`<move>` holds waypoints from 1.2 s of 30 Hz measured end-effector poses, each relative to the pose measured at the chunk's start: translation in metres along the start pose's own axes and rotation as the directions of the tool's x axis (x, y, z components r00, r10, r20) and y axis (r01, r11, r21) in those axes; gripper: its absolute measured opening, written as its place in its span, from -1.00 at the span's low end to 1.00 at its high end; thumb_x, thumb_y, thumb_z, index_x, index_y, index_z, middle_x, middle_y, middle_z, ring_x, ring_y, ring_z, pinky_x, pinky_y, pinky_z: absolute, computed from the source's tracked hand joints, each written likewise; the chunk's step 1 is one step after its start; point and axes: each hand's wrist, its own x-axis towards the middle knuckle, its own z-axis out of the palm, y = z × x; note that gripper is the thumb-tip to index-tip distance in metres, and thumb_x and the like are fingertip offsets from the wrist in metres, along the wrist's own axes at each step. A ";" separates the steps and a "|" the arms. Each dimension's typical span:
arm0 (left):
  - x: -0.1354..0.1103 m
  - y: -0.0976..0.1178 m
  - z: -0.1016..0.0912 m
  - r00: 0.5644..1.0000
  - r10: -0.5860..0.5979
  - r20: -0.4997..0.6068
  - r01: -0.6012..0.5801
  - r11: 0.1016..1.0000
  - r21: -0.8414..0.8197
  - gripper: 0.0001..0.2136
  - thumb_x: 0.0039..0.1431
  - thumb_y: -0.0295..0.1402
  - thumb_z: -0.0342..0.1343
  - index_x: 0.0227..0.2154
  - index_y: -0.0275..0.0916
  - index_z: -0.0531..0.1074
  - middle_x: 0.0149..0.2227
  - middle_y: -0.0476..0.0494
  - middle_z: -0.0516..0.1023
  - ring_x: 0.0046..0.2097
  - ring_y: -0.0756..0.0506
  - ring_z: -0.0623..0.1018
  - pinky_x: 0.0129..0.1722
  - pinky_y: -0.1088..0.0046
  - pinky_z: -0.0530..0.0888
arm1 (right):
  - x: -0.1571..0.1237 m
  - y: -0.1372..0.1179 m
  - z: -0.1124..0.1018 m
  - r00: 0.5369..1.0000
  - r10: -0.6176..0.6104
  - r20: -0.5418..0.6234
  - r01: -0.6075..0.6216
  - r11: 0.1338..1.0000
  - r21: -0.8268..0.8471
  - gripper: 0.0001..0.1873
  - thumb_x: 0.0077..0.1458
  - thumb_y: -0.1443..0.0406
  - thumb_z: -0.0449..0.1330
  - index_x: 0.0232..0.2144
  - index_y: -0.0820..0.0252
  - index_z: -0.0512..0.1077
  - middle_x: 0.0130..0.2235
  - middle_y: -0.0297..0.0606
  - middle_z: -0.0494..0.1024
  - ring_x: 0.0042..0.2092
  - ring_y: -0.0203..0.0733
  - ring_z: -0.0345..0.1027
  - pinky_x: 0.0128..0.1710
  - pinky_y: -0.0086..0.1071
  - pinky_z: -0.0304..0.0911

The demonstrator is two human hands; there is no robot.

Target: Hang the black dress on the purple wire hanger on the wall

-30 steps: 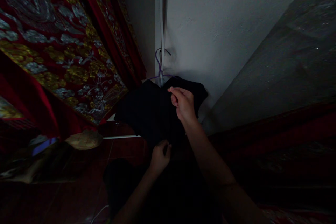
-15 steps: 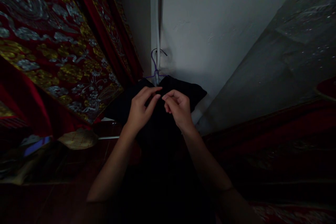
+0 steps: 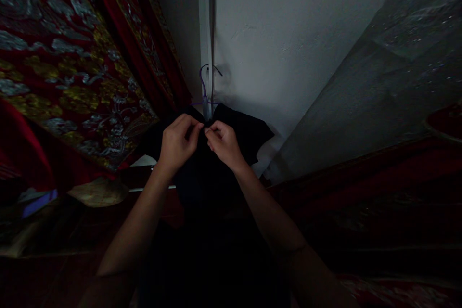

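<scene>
A dark shirt-like garment (image 3: 240, 130) hangs on a thin purple hanger (image 3: 202, 82) against the wall. At the garment's neck opening, my left hand (image 3: 180, 140) pinches thumb and fingers together on the dark cloth. Close beside it, my right hand (image 3: 223, 142) pinches at the same spot, its fingertips nearly meeting the left ones. Whether a button or only the fabric edge lies between the fingertips is too dark to see. The lower part of the garment fades into shadow between my forearms.
Red cloth with gold and silver embroidery (image 3: 79, 77) hangs at the left. A pale strip (image 3: 206, 19) runs up the white wall (image 3: 281, 33) behind the hanger. Clear plastic sheeting (image 3: 404, 53) covers the right side. A woven, pale object (image 3: 99, 192) lies low at left.
My hands have come closer together, and the left fingers have closed from a loose spread into a pinch at the neck opening. The view has shifted slightly.
</scene>
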 end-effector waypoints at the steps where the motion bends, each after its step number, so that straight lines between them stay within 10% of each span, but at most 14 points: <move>1: 0.001 -0.001 -0.001 1.000 0.004 -0.021 -0.004 1.000 0.005 -0.84 0.32 -0.37 0.09 -0.41 -0.24 0.39 -0.43 -0.05 0.44 -0.37 -0.04 0.44 -0.35 0.45 0.34 | 0.001 0.006 0.000 0.999 0.046 -0.015 -0.047 0.999 -0.027 -0.80 0.09 0.19 0.17 -0.49 0.14 0.31 -0.65 -0.51 0.30 -0.61 -0.40 0.14 -0.59 -0.50 -0.03; 5: 0.006 -0.014 -0.019 0.952 -0.076 -0.295 0.083 0.996 0.013 -0.82 0.33 -0.29 0.11 -0.39 -0.24 0.41 -0.39 -0.03 0.43 -0.31 -0.04 0.44 -0.26 0.42 0.35 | -0.011 0.048 -0.004 0.945 0.311 -0.105 -0.320 0.943 -0.086 -0.87 -0.08 0.31 0.19 -0.59 0.16 0.32 -0.67 -0.49 0.30 -0.59 -0.38 0.15 -0.58 -0.49 -0.05; 10: -0.016 -0.070 -0.043 0.713 -0.422 -0.559 0.298 0.905 -0.304 -0.72 0.28 -0.17 0.16 -0.46 -0.25 0.38 -0.51 0.09 0.30 -0.41 0.04 0.33 -0.34 0.49 0.32 | -0.074 0.086 -0.009 0.908 0.404 -0.110 -0.407 0.913 -0.005 -0.78 -0.08 0.16 0.15 -0.62 0.10 0.24 -0.75 -0.54 0.17 -0.67 -0.39 0.03 -0.64 -0.49 -0.11; 15: -0.099 -0.094 -0.016 0.298 -0.928 -0.225 0.518 0.355 -0.778 -0.68 0.12 -0.12 0.17 -0.52 -0.20 0.23 -0.58 0.14 0.23 -0.48 0.06 0.32 -0.40 0.54 0.33 | -0.114 0.082 -0.009 0.918 0.396 -0.023 -0.389 0.910 0.146 -0.78 -0.07 0.15 0.16 -0.59 0.11 0.25 -0.74 -0.54 0.17 -0.68 -0.41 0.00 -0.63 -0.48 -0.13; 17: -0.133 -0.083 0.000 0.261 -0.957 -0.125 0.581 0.260 -0.771 -0.67 0.07 -0.09 0.19 -0.53 -0.21 0.26 -0.61 0.15 0.24 -0.52 0.06 0.32 -0.46 0.55 0.29 | -0.116 0.075 -0.011 0.920 0.392 0.002 -0.387 0.907 0.167 -0.81 -0.07 0.18 0.16 -0.58 0.12 0.28 -0.74 -0.53 0.19 -0.68 -0.41 -0.01 -0.63 -0.46 -0.15; 25: -0.165 -0.038 0.028 0.293 -0.927 0.232 0.725 0.057 -0.687 -0.66 -0.12 -0.11 0.41 -0.43 -0.29 0.53 -0.45 -0.02 0.52 -0.40 0.00 0.46 -0.36 0.53 0.39 | -0.122 0.088 -0.026 0.903 0.428 0.033 -0.429 0.899 0.089 -0.82 -0.03 0.19 0.14 -0.56 0.12 0.28 -0.71 -0.51 0.23 -0.65 -0.36 0.07 -0.59 -0.45 -0.07; 31: -0.133 0.018 0.047 0.519 -0.782 0.344 0.621 0.069 -0.780 -0.68 0.10 -0.06 0.31 -0.40 -0.25 0.51 -0.43 0.00 0.45 -0.39 0.03 0.42 -0.35 0.56 0.37 | -0.133 0.109 -0.040 0.880 0.474 0.041 -0.455 0.864 -0.215 -0.91 -0.02 0.30 0.17 -0.40 0.18 0.43 -0.40 -0.31 0.53 -0.32 -0.19 0.42 -0.29 -0.36 0.27; 36: -0.127 0.059 0.072 0.716 -0.636 0.288 0.626 0.402 -0.668 -0.79 0.25 -0.20 0.20 -0.39 -0.23 0.53 -0.38 -0.06 0.51 -0.29 -0.04 0.49 -0.22 0.48 0.41 | -0.127 0.074 -0.041 0.902 0.247 0.355 -0.236 0.969 -0.076 -0.47 -0.10 0.42 0.25 0.00 0.18 0.41 -0.02 -0.17 0.55 0.03 -0.02 0.42 0.10 -0.15 0.28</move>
